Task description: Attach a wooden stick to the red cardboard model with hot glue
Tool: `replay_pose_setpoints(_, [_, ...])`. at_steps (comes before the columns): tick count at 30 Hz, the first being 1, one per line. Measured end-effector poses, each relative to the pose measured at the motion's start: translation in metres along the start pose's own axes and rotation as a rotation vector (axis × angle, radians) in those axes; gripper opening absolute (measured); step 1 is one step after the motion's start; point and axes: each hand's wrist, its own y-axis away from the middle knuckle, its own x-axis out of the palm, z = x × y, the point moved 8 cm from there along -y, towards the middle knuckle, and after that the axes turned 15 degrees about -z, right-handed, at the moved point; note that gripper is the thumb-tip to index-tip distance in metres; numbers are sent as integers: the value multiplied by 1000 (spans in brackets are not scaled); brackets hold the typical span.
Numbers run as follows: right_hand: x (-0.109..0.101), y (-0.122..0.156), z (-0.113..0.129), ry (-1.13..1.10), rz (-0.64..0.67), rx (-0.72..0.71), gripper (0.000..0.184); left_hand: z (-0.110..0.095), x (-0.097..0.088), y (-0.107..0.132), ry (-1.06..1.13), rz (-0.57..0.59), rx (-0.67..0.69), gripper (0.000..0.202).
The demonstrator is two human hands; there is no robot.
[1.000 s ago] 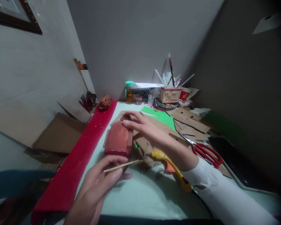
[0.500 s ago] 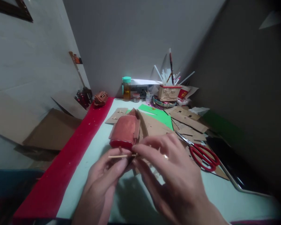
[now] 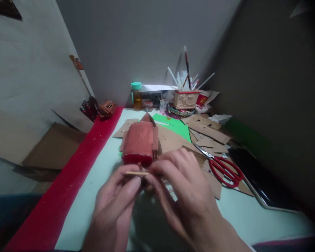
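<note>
A thin wooden stick (image 3: 137,173) is being pinched between the closed fingertips of the left hand (image 3: 115,203) and right hand (image 3: 186,189), near the desk's (image 3: 238,210) front edge, just before the red cardboard model (image 3: 139,142). Snapping is being risked if it is bent or squeezed unevenly.

Home craft corner set against plain walls. A pale green desk (image 3: 107,175) carries brown cardboard offcuts (image 3: 204,127) at 1 o'clock, red-handled scissors (image 3: 225,171) at 3 o'clock, a red-roofed cardboard model house (image 3: 139,141) at centre, and a cardboard box of pens and brushes (image 3: 185,99) at 12 o'clock.
</note>
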Motion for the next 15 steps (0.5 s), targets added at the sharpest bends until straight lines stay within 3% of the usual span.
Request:
replay_pose_setpoints(3, [-4,-2,2,52,-59,-43,19,2,-2,-2,-4,0,4,7])
replay_pose_setpoints(8, [1,-2,6,79,39,-51,25,7,-6,-2,-23,-46,-12,7])
replay_pose_setpoints(15, [3,3,-2,-34,173,113,19,9,-15,-3,6,-120,-28,16])
